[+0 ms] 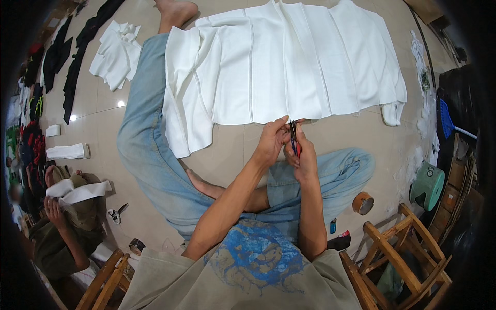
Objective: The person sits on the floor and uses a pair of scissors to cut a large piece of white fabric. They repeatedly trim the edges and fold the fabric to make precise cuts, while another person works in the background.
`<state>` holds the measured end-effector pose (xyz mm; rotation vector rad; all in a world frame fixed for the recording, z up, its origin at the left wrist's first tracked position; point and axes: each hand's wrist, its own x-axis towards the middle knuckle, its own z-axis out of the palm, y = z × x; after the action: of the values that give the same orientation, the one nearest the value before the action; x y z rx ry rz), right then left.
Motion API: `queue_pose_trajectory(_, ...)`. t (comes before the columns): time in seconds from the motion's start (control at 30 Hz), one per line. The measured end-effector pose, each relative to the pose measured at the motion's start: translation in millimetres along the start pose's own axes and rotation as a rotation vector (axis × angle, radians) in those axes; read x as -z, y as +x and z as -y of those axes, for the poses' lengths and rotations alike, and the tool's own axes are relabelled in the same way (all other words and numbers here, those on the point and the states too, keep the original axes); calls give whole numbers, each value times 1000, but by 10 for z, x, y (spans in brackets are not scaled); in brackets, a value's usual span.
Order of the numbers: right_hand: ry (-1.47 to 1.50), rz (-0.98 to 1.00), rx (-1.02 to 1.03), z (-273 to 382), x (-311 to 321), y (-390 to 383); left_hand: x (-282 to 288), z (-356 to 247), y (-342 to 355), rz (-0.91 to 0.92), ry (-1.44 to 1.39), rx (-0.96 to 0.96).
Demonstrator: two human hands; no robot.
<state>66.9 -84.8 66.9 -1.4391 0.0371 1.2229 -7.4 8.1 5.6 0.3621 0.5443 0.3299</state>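
A long white cloth [268,67] with several raised seams is spread over the floor in front of me. At its near edge, my left hand [272,140] pinches the fabric by one seam. My right hand [304,157] is closed round small snips [293,133] with dark blades and a bit of red at the handle. Their blades point away from me and meet the cloth's edge beside my left fingertips. Whether the blades are parted or together is too small to tell.
My legs in jeans [147,103] frame the work. Another person [67,227] handles white fabric at the left. A crumpled white cloth [118,54] lies at the far left. Tape [363,203], a lighter [333,225], a wooden stool [408,248] and a green container [427,186] stand right.
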Motion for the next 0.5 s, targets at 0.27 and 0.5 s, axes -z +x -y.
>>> queue_pose_trajectory(0.27,36,-19,-38,-36,31,67,-15,5,8,-14,-71,5)
queue_pose_trajectory(0.5,80,-25,-2,-84,97,69,262,169,155,46,-59,-18)
